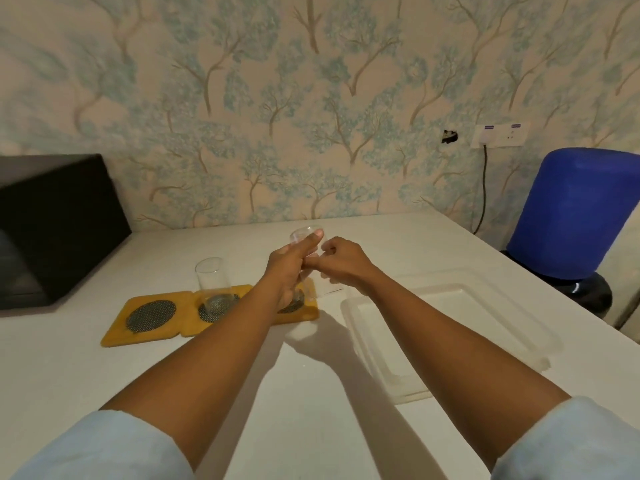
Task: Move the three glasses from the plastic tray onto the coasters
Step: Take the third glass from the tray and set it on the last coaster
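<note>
Three yellow coasters with dark mesh centres lie side by side. The left coaster (150,315) is bare. A clear glass (212,284) stands upright on the middle coaster (194,323). My left hand (291,268) is closed round a second glass (303,233), thumb up by its rim, with its base over the right coaster (304,315), which is partly hidden. My right hand (343,265) is curled right beside it. The faint clear wall of a third glass (329,289) shows just under that hand. The white plastic tray (381,358) on the right holds nothing.
A black box-shaped appliance (52,230) stands at the back left of the white table (86,375). A blue water bottle on a dispenser (575,216) stands off the table's right edge, below a wall socket (498,135) with a cord.
</note>
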The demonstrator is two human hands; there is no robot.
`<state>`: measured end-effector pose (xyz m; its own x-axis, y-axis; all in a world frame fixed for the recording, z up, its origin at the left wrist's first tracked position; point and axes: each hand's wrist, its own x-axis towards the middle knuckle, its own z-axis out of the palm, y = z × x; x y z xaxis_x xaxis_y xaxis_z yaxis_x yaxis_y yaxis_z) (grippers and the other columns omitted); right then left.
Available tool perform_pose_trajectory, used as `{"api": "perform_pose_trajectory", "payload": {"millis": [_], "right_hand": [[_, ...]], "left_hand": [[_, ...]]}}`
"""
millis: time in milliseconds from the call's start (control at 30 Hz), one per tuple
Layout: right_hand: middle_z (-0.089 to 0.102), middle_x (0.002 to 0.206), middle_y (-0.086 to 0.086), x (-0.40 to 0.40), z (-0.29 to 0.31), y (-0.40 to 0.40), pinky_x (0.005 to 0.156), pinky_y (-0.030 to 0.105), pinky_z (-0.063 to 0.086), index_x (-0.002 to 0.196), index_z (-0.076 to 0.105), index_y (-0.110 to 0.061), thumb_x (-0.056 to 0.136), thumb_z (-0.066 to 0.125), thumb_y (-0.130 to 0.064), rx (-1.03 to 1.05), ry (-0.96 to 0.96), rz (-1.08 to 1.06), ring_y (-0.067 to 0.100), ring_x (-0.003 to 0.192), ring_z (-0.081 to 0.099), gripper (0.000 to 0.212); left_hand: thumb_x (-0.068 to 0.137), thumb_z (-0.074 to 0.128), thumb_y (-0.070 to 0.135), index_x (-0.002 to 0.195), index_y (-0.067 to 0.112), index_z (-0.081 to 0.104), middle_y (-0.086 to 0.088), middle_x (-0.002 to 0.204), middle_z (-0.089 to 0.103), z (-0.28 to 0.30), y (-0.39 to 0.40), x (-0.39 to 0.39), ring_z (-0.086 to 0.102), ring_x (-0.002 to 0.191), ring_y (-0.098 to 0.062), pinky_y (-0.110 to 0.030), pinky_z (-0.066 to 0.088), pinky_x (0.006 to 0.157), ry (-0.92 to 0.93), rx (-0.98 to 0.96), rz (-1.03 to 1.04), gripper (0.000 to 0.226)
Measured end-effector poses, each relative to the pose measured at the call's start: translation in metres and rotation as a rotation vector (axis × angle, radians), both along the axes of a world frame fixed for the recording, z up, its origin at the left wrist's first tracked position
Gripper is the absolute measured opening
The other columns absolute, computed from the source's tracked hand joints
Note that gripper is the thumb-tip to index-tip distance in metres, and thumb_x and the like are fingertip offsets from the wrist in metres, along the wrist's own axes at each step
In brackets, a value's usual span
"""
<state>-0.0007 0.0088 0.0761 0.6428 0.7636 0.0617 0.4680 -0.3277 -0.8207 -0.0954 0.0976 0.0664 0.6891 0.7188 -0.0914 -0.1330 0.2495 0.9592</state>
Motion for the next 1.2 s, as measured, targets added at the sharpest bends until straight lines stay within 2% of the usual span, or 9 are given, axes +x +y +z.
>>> {"api": "perform_pose_trajectory", "payload": {"millis": [167,267,400,567,700,867,933,1033,1200], "right_hand": [[0.065,0.111,0.003,-0.047,0.003,0.039,0.084,0.043,0.06,0.132,0.05,-0.012,0.058,0.076,-0.058,0.039,0.099,0.117,0.017,0.088,0.071,0.091],[0.065,0.112,0.004,-0.073,0.004,0.061,0.084,0.045,0.06,0.132,0.049,-0.01,0.066,0.075,-0.053,0.057,0.13,0.189,0.017,0.085,0.073,0.083],[0.066,0.111,0.003,-0.102,0.005,0.088,0.08,0.041,0.061,0.13,0.051,-0.011,0.069,0.076,-0.05,0.069,0.154,0.252,0.015,0.085,0.073,0.076],[0.068,0.109,0.003,-0.136,0.001,0.126,0.084,0.041,0.059,0.122,0.057,-0.012,0.068,0.078,-0.051,0.042,0.126,0.306,0.016,0.091,0.071,0.069],[0.068,0.104,0.003,-0.155,-0.008,0.154,0.086,0.045,0.058,0.104,0.063,-0.017,0.061,0.082,-0.05,0.029,0.099,0.317,0.019,0.095,0.067,0.057],[0.068,0.107,0.002,-0.176,-0.023,0.185,0.083,0.04,0.057,0.11,0.063,-0.016,0.065,0.082,-0.043,0.046,0.061,0.32,0.019,0.097,0.064,0.056],[0.067,0.103,0.002,-0.182,-0.03,0.196,0.072,0.033,0.055,0.107,0.061,-0.014,0.067,0.083,-0.042,0.052,0.057,0.319,0.019,0.094,0.064,0.054],[0.064,0.1,-0.001,-0.189,-0.039,0.213,0.063,0.024,0.045,0.11,0.059,-0.011,0.069,0.083,-0.04,0.056,0.05,0.33,0.018,0.09,0.061,0.056],[0.065,0.115,0.005,-0.194,-0.055,0.242,0.078,0.032,0.054,0.124,0.055,-0.012,0.071,0.082,-0.039,0.03,0.038,0.324,0.023,0.101,0.062,0.065]], "left_hand": [[0.072,0.085,0.04,0.103,0.014,0.071,-0.003,0.101,0.078,0.005,0.037,-0.056,0.074,0.094,-0.01,-0.018,0.056,0.068,0.018,0.067,0.069,0.043],[0.074,0.084,0.039,0.105,0.013,0.072,-0.005,0.103,0.077,0.009,0.056,-0.089,0.073,0.089,-0.008,-0.02,0.055,0.071,0.026,0.103,0.104,0.042],[0.076,0.082,0.038,0.116,0.015,0.071,-0.004,0.106,0.077,0.01,0.077,-0.126,0.073,0.096,-0.009,-0.022,0.055,0.083,0.04,0.148,0.124,0.047],[0.079,0.082,0.028,0.107,0.015,0.071,-0.009,0.102,0.077,0.009,0.105,-0.166,0.074,0.082,-0.006,-0.013,0.053,0.062,0.054,0.194,0.179,0.033],[0.078,0.082,0.028,0.112,0.008,0.07,-0.009,0.105,0.077,0.0,0.131,-0.19,0.073,0.095,-0.016,-0.018,0.056,0.066,0.105,0.241,0.219,0.041],[0.074,0.085,0.03,0.127,0.016,0.063,0.003,0.123,0.068,-0.016,0.164,-0.206,0.067,0.11,-0.015,-0.031,0.056,0.087,0.175,0.278,0.254,0.059],[0.074,0.086,0.025,0.13,0.018,0.062,0.002,0.122,0.069,-0.022,0.176,-0.209,0.066,0.111,-0.018,-0.036,0.056,0.093,0.172,0.282,0.269,0.062],[0.071,0.088,0.024,0.126,0.022,0.064,0.001,0.115,0.072,-0.03,0.194,-0.216,0.068,0.108,-0.019,-0.033,0.057,0.09,0.18,0.31,0.273,0.059],[0.071,0.088,0.022,0.131,0.028,0.059,0.006,0.125,0.065,-0.043,0.218,-0.219,0.058,0.118,-0.016,-0.027,0.055,0.085,0.226,0.363,0.303,0.066]]}}
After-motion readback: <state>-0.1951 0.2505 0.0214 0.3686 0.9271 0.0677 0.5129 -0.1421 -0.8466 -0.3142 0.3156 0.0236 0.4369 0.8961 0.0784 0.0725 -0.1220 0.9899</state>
